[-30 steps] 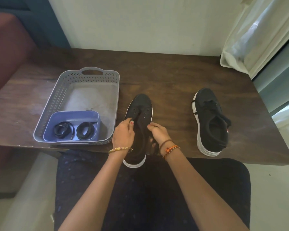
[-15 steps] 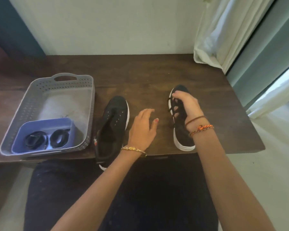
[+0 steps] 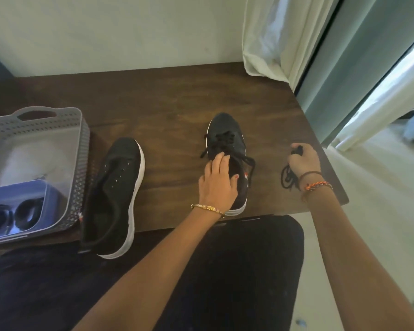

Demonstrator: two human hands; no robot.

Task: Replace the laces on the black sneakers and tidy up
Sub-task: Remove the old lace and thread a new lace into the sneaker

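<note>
Two black sneakers with white soles lie on the dark wooden table (image 3: 177, 96). The unlaced sneaker (image 3: 115, 194) is on the left, its heel over the table's front edge. The laced sneaker (image 3: 227, 137) sits in the middle, its bow loose. My left hand (image 3: 216, 185) rests on its opening, fingertips touching the laces. Near the table's right edge, my right hand (image 3: 302, 161) grips a bunch of loose black lace (image 3: 287, 179); part of the lace lies in loops on the table below the wrist.
A grey perforated basket (image 3: 41, 115) stands at the left. A blue tray (image 3: 12, 191) inside it holds two coiled black laces (image 3: 26, 217). A white curtain (image 3: 268, 39) hangs at the back right corner. The table's right edge drops to the floor.
My right hand has let go of the laced sneaker and moved right, where it now grips the loose lace. My left hand has moved right onto the laced sneaker. The view has swung right.
</note>
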